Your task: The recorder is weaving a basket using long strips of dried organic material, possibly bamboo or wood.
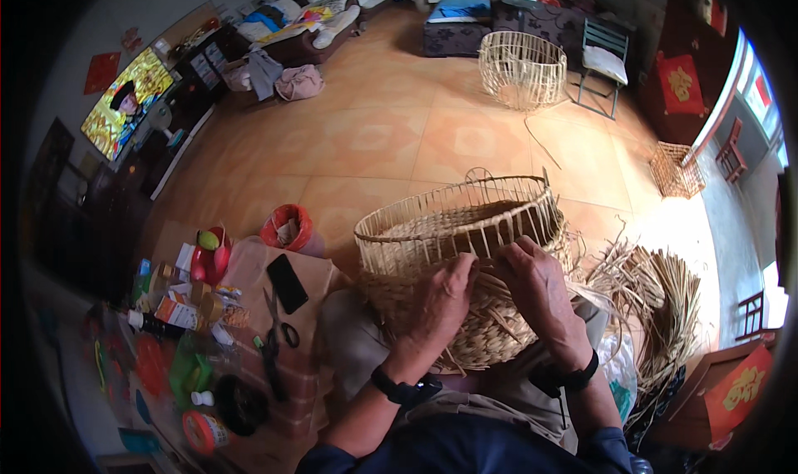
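A large round straw basket [389, 268] leans across my lap, its lower wall densely braided and its upper part bare upright stakes up to a thin hoop. At its near side, just under the hoop, my left hand [445, 301] pinches a straw strand, fingers bent inward. Close beside it on the right, my right hand [539, 284] is also closed, thumb and fingers together on the straw at the wall. The fingertips are partly hidden by the hands. Loose straw ends stick out below both hands.
A bundle of dry straw [665, 299] lies right of my leg. On the left, a cloth-covered table holds scissors [278, 320], a phone [288, 283] and bottles; a red-lined bin [287, 227] stands behind. Farther off are an open basket frame [524, 71] and a folding chair [604, 62].
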### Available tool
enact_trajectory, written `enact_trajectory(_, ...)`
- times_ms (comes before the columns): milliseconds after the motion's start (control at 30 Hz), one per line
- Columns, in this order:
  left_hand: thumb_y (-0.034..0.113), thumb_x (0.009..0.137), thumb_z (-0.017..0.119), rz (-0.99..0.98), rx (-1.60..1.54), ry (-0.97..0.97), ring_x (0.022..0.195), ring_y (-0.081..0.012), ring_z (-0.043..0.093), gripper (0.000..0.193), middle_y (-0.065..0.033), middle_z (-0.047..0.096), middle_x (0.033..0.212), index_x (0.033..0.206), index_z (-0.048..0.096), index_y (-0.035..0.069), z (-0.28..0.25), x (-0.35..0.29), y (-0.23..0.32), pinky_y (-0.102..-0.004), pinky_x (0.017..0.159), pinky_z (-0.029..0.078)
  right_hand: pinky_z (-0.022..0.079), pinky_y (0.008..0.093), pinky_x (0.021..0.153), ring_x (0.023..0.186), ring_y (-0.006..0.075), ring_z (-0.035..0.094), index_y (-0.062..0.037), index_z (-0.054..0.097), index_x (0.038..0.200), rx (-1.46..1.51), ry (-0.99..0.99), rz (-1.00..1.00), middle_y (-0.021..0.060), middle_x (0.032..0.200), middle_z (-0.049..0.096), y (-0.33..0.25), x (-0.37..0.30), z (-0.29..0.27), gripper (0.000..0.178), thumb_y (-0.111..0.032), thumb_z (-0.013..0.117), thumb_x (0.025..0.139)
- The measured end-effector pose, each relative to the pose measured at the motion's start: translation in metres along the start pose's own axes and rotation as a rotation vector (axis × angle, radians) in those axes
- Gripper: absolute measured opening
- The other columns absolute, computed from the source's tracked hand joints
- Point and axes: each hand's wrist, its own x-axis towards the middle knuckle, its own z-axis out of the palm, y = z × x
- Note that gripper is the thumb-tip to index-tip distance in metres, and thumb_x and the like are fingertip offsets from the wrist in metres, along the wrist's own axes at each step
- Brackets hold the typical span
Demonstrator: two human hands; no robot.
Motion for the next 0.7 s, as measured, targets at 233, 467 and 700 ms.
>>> enact_trajectory(233,-0.004,0.087,0.056,-0.080,-0.179,-0.003,0.079,-0.0445,0.067,0.021,-0.0223,0.067,0.081,0.105,0.056,0.007,0.015,0.008,-0.009,-0.0531,0.064,0.050,0.051,0.0452,0.067,0.084,0.0368,0.059,-0.0059,0.066,0.090,0.053,-0.053,0.049,0.0151,0.088,0.057,0.001,0.007,0.021,0.018,-0.013,0.077,0.078)
enact_trajectory(467,-0.009,0.089,0.051,0.309,0.033,0.369,0.090,-0.0430,0.066,0.054,-0.0261,0.066,0.101,0.141,0.042,-0.004,0.061,-0.009,-0.035,-0.0469,0.072,0.054,0.049,0.0438,0.070,0.082,0.0362,0.059,-0.0026,0.065,0.094,0.001,0.079,0.012,0.0157,0.089,0.057,0.004,0.003,0.037,0.018,-0.007,0.073,0.079)
enact_trajectory(700,-0.009,0.087,0.052,0.096,-0.134,0.159,0.090,-0.0432,0.066,0.038,-0.0254,0.065,0.098,0.124,0.049,-0.003,0.040,0.004,-0.026,-0.0473,0.073,0.054,0.048,0.0442,0.070,0.081,0.0341,0.058,-0.0040,0.061,0.096,0.043,0.167,0.044,0.0134,0.087,0.056,0.013,-0.004,0.043,0.020,0.000,0.073,0.080)
